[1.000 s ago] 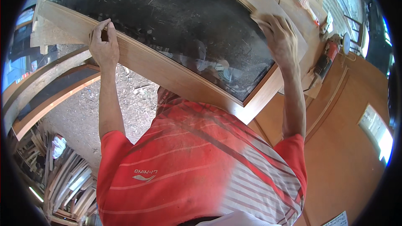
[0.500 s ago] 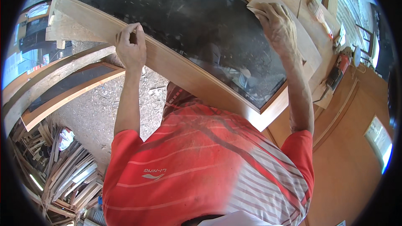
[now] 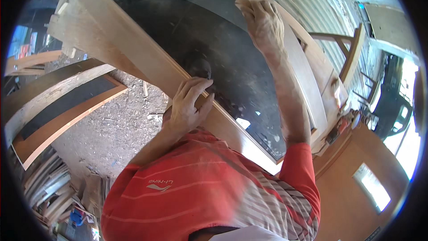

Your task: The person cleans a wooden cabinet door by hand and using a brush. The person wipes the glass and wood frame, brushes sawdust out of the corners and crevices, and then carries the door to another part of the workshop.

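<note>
A wooden frame (image 3: 147, 56) around a dark glass panel (image 3: 214, 35) lies slantwise in front of me. On its far rail, my right hand (image 3: 265, 24) presses with fingers held together on a folded piece of sandpaper (image 3: 242, 3). Only a pale edge of the sandpaper shows past the fingertips. My left hand (image 3: 189, 107) rests at the near rail, its fingertips at the moulding beside the glass. Its thumb stands apart from the fingers, and I see nothing held in it.
A red power tool (image 3: 341, 127) lies right of the frame, by a brown wooden panel (image 3: 356, 174). Another glazed frame (image 3: 71, 120) leans at the left under a curved-looking beam (image 3: 53, 91). Wood strips (image 3: 49, 183) are piled lower left; shavings cover the floor (image 3: 111, 120).
The view has shifted toward the right. My left hand has slid right along the near rail and its fingers have opened. My right hand has moved farther up along the far rail.
</note>
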`<state>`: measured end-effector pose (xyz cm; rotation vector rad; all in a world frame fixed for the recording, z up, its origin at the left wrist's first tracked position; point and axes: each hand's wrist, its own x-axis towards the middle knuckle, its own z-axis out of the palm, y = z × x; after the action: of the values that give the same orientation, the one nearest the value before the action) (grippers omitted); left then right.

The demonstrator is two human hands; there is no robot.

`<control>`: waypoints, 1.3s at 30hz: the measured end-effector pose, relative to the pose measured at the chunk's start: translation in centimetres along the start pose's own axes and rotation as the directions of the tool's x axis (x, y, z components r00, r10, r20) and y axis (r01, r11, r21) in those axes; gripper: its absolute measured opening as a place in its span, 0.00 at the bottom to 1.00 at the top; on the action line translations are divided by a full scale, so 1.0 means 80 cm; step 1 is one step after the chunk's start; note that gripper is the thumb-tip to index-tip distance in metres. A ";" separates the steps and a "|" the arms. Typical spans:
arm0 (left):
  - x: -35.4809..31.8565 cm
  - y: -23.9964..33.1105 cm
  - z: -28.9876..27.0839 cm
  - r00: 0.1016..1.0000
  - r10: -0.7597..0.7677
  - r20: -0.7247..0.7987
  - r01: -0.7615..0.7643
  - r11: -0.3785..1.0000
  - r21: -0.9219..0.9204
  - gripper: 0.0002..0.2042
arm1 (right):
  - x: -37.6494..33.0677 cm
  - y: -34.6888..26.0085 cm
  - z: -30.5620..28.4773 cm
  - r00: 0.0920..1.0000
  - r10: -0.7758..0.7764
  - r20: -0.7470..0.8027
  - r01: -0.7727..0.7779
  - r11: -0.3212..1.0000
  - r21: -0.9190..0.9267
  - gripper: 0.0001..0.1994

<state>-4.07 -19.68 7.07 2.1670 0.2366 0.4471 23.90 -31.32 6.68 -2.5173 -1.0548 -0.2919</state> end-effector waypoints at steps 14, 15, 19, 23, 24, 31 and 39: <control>0.146 -0.200 -0.160 0.936 -0.029 -0.349 0.165 0.916 0.365 0.14 | 0.158 -0.081 0.083 0.995 -0.057 0.085 0.053 0.997 0.051 0.11; 0.150 -0.196 -0.163 0.942 -0.050 -0.332 0.174 0.919 0.353 0.15 | 0.192 -0.093 0.104 0.992 -0.120 0.034 0.118 0.991 0.063 0.11; 0.161 -0.196 -0.161 0.951 -0.096 -0.295 0.212 0.895 0.393 0.20 | 0.322 -0.124 0.188 0.979 -0.180 -0.095 0.198 0.949 0.245 0.09; 0.164 -0.198 -0.160 0.934 -0.160 -0.318 0.262 0.914 0.310 0.20 | 0.365 -0.153 0.196 0.964 -0.266 0.016 0.263 0.958 0.116 0.10; 0.164 -0.197 -0.161 0.930 -0.163 -0.328 0.268 0.913 0.307 0.20 | 0.357 -0.160 0.182 0.960 -0.201 0.196 0.195 0.980 0.050 0.09; 0.161 -0.201 -0.161 0.911 -0.179 -0.371 0.292 0.915 0.277 0.20 | 0.363 -0.164 0.184 0.974 -0.171 0.149 0.166 0.985 0.051 0.18; 0.157 -0.198 -0.157 0.908 -0.152 -0.390 0.272 0.923 0.274 0.19 | 0.425 -0.184 0.214 0.953 -0.276 0.125 0.253 0.953 0.167 0.20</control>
<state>2.36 3.04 4.00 2.3248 0.7985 0.7211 37.64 7.11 6.73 -2.2915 -1.4225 -0.0958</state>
